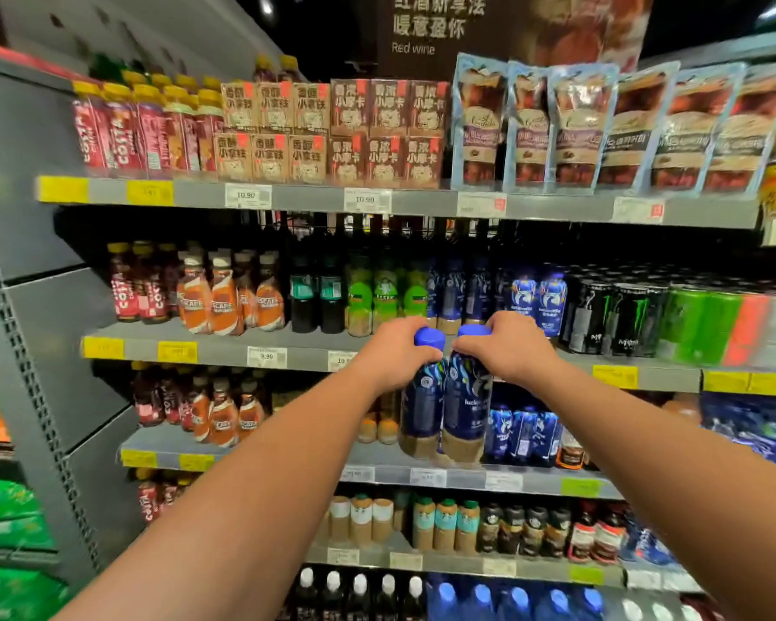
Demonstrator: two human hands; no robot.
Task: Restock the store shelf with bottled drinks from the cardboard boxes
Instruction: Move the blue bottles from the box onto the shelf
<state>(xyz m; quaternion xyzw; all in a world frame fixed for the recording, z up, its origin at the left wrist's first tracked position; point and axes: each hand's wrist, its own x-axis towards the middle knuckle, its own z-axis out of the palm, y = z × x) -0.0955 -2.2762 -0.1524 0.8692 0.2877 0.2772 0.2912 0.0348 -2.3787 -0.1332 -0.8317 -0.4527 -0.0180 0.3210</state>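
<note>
Here the left hand (393, 354) and right hand (509, 347) each clasp a bottle (422, 396) hanging below the shelf lip (225, 349), which too short a lift could hit.

Two dark-blue bottles (444, 405) with bright-blue caps (430, 337); grey shelf (225, 347).

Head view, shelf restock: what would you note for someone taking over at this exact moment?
Left hand grips the left bottle by its neck; right hand grips the right bottle likewise.
Both blue-capped bottles hang side by side in front of the shelf carrying the matching bottles.
Done: two bottles in hand. Left: stand both on the shelf. Boxes out of view.
</note>
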